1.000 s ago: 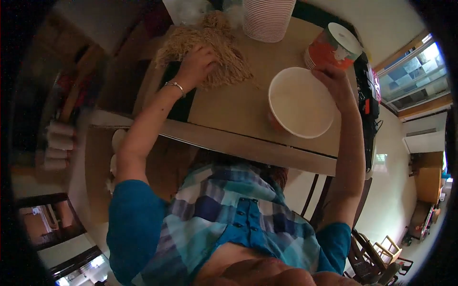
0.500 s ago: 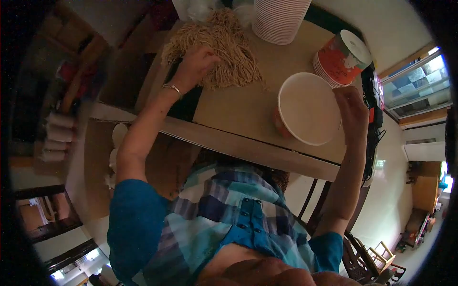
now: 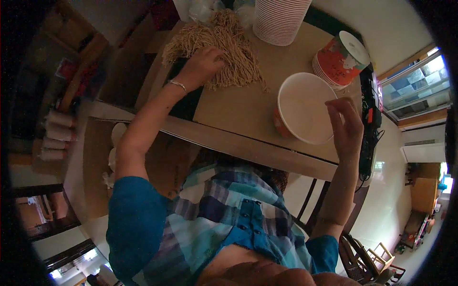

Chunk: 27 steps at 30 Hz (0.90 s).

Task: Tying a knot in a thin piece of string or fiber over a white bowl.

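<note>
Noodles (image 3: 217,50) fill the far left of the table (image 3: 248,107) in the head view, a loose tan heap of thin dry strands lying partly on a dark mat. I see the left hand (image 3: 200,66) pressed down into the near edge of the heap, fingers curled into the strands, so its grip is closed on a bunch of them. I judge the heap light, soft and tangly; strands will trail and drop, so a full handful from the middle of the pile would hold better than a pinch at the fringe.

Right of it stands an open paper bowl (image 3: 305,114), white inside, near the table's front edge. The right hand (image 3: 346,128) hovers at its right rim, fingers spread apart and holding nothing; whether a fingertip touches the rim I cannot tell. The bowl looks thin-walled and light, easy to tip or push, and best steadied at the rim.

A tilted stack of red bowls (image 3: 341,59) sits just behind it, and a tall stack of cups (image 3: 279,19) at the far edge. Bare table lies between heap and bowl, giving open room to move across; the front edge is close to the bowl.
</note>
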Tool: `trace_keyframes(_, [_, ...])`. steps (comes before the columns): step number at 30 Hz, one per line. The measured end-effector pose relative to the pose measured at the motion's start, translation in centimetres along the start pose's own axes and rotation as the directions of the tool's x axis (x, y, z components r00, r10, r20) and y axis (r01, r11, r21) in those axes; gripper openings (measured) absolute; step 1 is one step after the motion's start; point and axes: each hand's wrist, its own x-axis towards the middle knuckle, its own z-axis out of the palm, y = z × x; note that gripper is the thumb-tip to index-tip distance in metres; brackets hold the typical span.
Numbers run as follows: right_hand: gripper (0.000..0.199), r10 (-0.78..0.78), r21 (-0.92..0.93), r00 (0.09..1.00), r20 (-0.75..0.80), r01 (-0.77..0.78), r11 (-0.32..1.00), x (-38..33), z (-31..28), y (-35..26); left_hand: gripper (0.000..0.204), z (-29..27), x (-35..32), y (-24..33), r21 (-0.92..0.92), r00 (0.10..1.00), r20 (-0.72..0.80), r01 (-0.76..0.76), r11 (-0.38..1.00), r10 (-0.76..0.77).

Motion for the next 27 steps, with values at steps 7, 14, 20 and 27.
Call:
trace_keyframes(7, [0.008, 0.020, -0.025, 0.999, -0.039, -0.021, 0.999, -0.9, 0.2, -1.3, 0.014, -1.0, 0.1, 0.3, -0.258, 0.985, 0.026, 0.172, 0.951, -0.172])
trace_keyframes(14, [0.013, -0.002, 0.199, 0.998, 0.064, -0.011, 0.980, -5.9, 3.9, -5.2, 0.011, -5.1, 2.0, 4.9, -0.574, 0.924, -0.028, 0.297, 0.763, -0.382])
trace_keyframes(20, [0.028, 0.015, 0.323, 0.935, 0.353, -0.137, 0.936, -7.3, 12.0, -5.7, 0.016, -8.5, 2.9, 10.9, -0.724, 0.949, 0.026, 0.235, 0.649, -0.314])
trace_keyframes(27, [0.036, 0.419, 0.751, 0.859, 0.294, -0.478, 0.455, -5.1, 11.8, -7.4, 0.023, -10.1, 1.8, 13.7, -0.406, 0.955, -0.295, -0.140, 0.903, 0.016])
